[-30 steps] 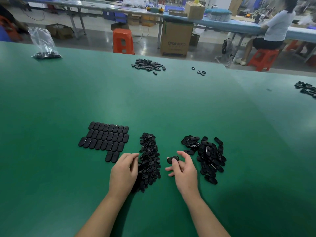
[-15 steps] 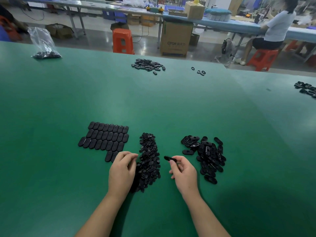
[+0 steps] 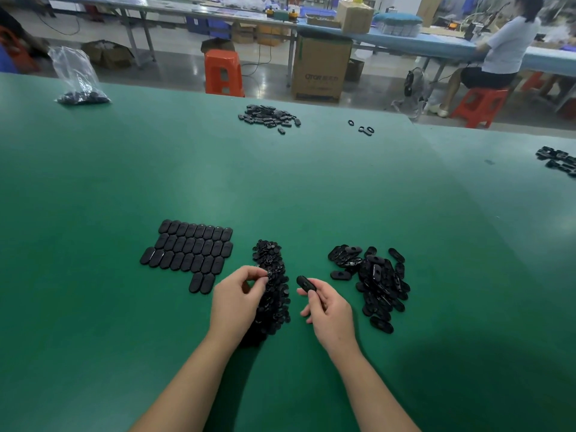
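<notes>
Right hand [image 3: 327, 310] pinches an oval shell [image 3: 306, 283]; left hand [image 3: 238, 296] picks at the small-parts pile [image 3: 271, 263].

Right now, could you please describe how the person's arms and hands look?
The left hand and right hand are bare: no gloves, rings or watch show. The left forearm and right forearm are bare too, with no sleeve in view.

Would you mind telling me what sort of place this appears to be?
Likely a factory assembly floor: a long green worktable holds piles of identical black plastic parts, oval pieces lie in neat rows, and a carton stands by another bench.
</notes>
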`<state>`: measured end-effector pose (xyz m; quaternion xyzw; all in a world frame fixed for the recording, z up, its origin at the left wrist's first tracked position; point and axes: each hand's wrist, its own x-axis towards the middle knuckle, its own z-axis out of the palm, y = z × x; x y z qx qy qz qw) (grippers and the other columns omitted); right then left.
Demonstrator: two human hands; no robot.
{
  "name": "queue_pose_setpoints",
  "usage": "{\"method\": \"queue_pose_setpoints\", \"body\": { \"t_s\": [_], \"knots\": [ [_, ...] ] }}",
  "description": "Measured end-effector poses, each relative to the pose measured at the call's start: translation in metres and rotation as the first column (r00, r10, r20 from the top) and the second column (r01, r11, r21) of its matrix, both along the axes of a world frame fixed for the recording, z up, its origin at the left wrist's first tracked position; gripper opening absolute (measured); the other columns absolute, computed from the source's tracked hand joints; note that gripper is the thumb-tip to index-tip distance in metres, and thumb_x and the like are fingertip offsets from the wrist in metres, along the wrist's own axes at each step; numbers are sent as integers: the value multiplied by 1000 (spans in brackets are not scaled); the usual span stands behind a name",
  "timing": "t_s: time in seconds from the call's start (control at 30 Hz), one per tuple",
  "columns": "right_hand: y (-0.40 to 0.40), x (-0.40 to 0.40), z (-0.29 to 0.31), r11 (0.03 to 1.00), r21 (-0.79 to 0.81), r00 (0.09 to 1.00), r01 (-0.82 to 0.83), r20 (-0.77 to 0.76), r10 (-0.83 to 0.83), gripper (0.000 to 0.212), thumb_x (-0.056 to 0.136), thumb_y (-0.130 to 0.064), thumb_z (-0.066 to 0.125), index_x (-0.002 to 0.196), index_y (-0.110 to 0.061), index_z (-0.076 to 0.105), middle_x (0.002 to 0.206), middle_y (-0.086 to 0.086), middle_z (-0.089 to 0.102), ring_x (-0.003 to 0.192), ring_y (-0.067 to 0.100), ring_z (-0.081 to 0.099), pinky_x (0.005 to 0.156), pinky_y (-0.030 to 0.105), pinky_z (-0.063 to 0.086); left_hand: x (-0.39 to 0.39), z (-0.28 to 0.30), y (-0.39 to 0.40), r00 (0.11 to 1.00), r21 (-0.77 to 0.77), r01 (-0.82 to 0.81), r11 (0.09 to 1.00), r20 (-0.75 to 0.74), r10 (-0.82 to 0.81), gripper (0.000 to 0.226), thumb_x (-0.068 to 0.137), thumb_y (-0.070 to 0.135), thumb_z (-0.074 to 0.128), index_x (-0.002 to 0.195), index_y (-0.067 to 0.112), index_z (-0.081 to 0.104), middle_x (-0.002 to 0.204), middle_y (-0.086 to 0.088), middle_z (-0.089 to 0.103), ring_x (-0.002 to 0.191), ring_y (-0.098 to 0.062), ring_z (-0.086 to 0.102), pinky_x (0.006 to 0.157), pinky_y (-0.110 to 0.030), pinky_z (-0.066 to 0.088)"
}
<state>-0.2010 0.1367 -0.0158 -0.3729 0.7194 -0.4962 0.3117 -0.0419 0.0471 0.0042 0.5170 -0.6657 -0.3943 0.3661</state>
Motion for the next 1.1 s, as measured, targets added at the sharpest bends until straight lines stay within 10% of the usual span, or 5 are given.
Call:
{"method": "queue_pose_setpoints", "body": {
  "t_s": [0.5,0.73,1.1],
  "knots": [
    [0,-2,-6,999,-34,1000,13,7,-12,21,101,-13,59,101,-34,63,81,-7,75,66,11,71,57,23,55,-54,16,12,962,85,163,983,207,-178,10,90,15,66,89,23,73,80,16,69,76,6,61,65,-5,41],
    [-1,-5,-11,999,-26,1000,22,2,-22,15,101,-11,58,105,-23,67,84,-5,76,66,13,71,67,41,61,-60,16,13,940,81,182,980,277,-198,12,91,18,65,85,28,69,79,16,68,76,2,61,73,-20,52],
    [-1,-5,-9,997,-56,998,50,35,-48,23,102,-10,56,100,-31,64,82,-5,75,61,13,68,59,31,59,-66,17,15,939,35,118,992,323,-123,5,90,25,67,85,27,66,76,13,67,74,-4,62,71,-32,55]
  ]
}}
